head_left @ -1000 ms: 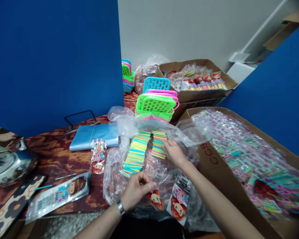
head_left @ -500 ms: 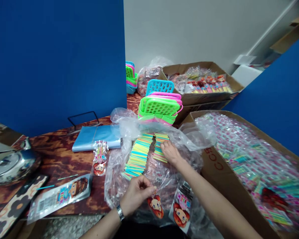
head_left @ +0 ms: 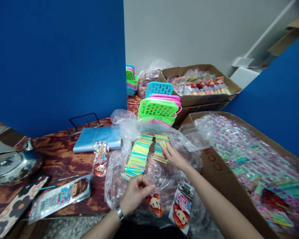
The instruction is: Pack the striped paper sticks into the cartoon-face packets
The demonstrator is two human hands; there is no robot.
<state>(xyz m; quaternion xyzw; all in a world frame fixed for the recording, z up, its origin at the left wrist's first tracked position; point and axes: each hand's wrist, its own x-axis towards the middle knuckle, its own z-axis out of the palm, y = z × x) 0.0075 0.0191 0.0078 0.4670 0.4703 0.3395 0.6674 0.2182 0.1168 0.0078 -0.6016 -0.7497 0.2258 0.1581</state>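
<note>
My left hand is pinched closed on the top edge of a clear packet with a cartoon girl's head. My right hand reaches into an open clear plastic bag and its fingers pinch a few colourful sticks at the edge of the right stack. Two rows of neon sticks lie in that bag. A second cartoon packet lies under my right forearm.
Stacked neon plastic baskets stand behind the bag. A big cardboard box of packed packets is at the right, another box behind. A blue sleeve bundle, two packets and a metal pot lie at left.
My right hand has shifted slightly left along the right stick stack and lifted a few sticks. My left hand keeps its pinch on the packet, nearly still. The camera drifted a little.
</note>
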